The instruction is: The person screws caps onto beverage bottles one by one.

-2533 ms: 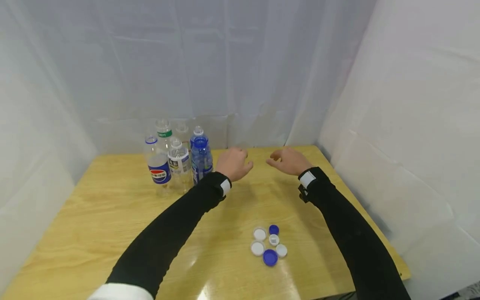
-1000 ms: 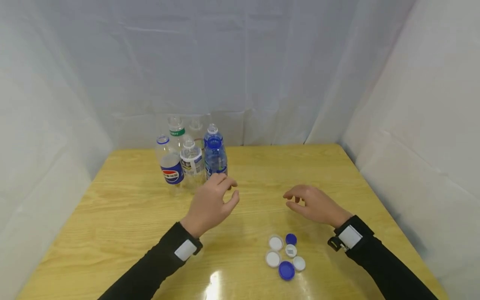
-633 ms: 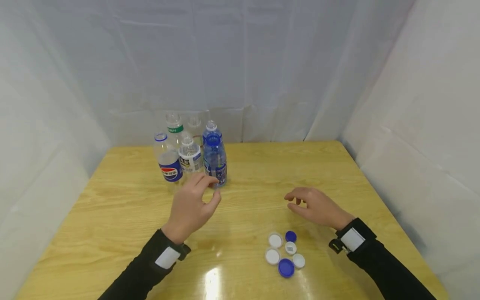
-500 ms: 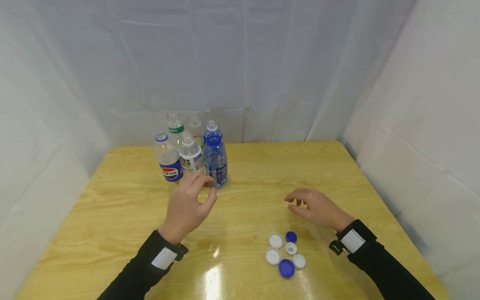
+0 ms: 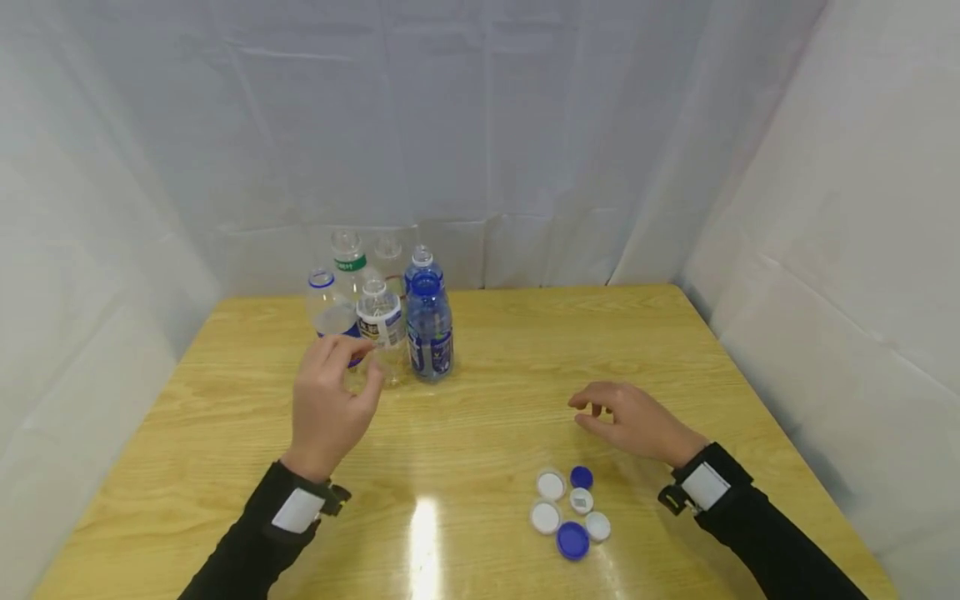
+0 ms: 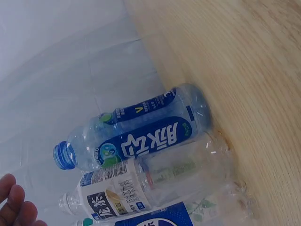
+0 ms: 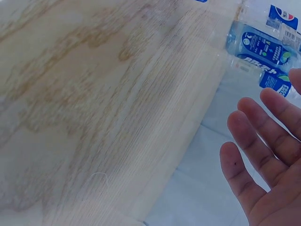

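Several capless plastic bottles stand upright in a cluster at the back left of the head view. At the cluster's right front is a blue bottle. Beside it stands a clear bottle with a white label, then a Pepsi bottle partly hidden by my left hand. My left hand hovers before the Pepsi bottle, thumb and fingers apart, holding nothing; whether it touches the bottle is unclear. My right hand hangs above the table at right, holding nothing, fingers loosely bent. Nearest it lie several caps, including a large blue cap.
Behind the front bottles stand a green-labelled bottle, a clear bottle and another blue bottle. White sheeting hangs behind and on both sides of the wooden table.
Both hands have drawn back from the far part of the table. My left hand has then slid left, from the blue bottle to the Pepsi bottle; the right has lately stayed nearly still.
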